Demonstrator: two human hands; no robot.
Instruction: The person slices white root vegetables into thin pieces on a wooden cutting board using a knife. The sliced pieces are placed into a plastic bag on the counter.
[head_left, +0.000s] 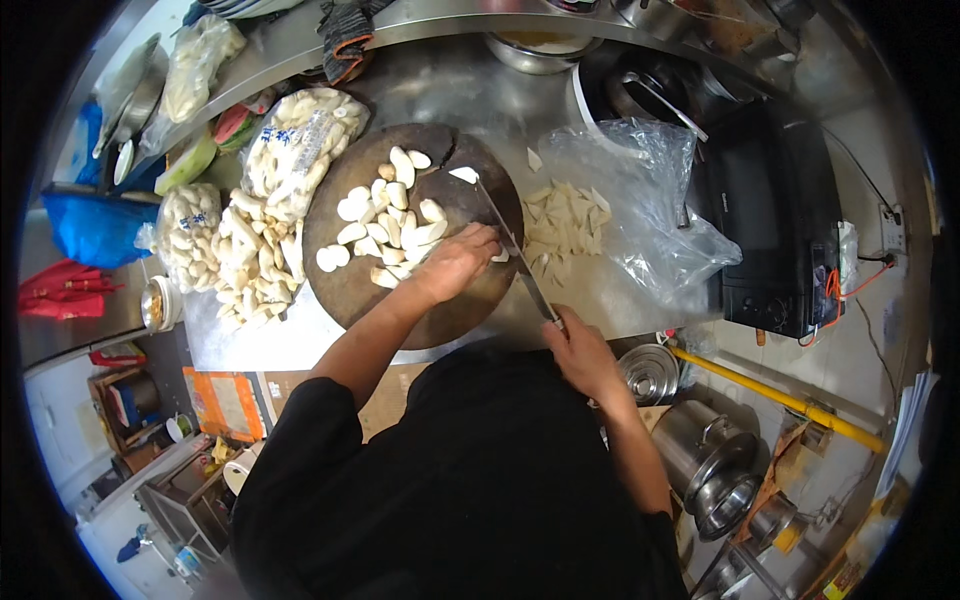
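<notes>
My right hand (581, 351) grips the handle of a long kitchen knife (517, 259), whose blade slants up and left across the right part of a round wooden chopping block (352, 315). Curled close against the blade, my left hand (463, 255) bears down on a pale mushroom piece (501, 256), mostly hidden under the fingers. Several whole and trimmed white mushrooms (394, 225), apparently king oyster, lie on the block left of that hand. One white slice (464, 175) rests by the blade's tip. Thin cut slices (566, 221) are heaped on the steel table right of the block.
Left of the block are a loose mushroom pile (259, 262) and plastic bags of mushrooms (304, 142), bearing writing. A clear plastic bag (637, 210) and a black microwave oven (772, 217) stand right. A steel shelf (450, 22) runs along the back. Steel pots (694, 435) are below right.
</notes>
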